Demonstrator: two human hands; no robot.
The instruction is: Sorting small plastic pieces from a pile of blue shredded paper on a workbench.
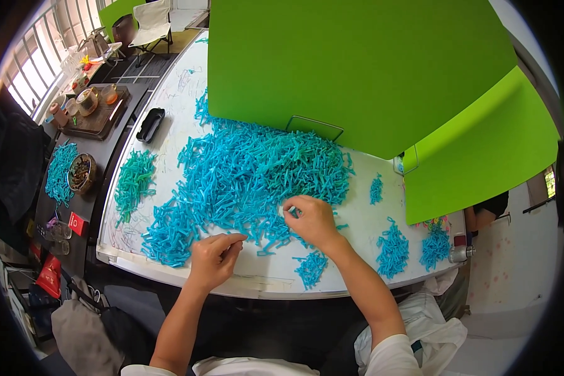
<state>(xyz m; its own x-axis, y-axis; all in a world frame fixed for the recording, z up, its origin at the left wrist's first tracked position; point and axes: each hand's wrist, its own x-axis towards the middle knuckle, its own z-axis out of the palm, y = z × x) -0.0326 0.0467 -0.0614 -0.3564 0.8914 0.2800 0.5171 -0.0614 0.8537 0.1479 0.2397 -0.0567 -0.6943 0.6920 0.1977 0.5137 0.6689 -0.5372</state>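
A big heap of small blue and teal plastic strips [225,169] spreads over the white table [269,272]. At the heap's near edge my left hand [214,258] hovers with thumb and forefinger pinched toward each other; anything between them is too small to make out. To its right, my right hand [312,220] is over the heap, its thumb and forefinger curled into a ring. What that pinch holds, if anything, cannot be seen. A small pile of blue strips [311,269] lies below my right wrist, close to the table's front edge.
Separate piles include green strips [134,182] at left and blue ones [393,249] at right. A black tray [150,125] lies far left. Large lime-green boards [357,69] stand across the back. A dark side table [116,125] holds tea things. Another person's arm [479,218] shows at right.
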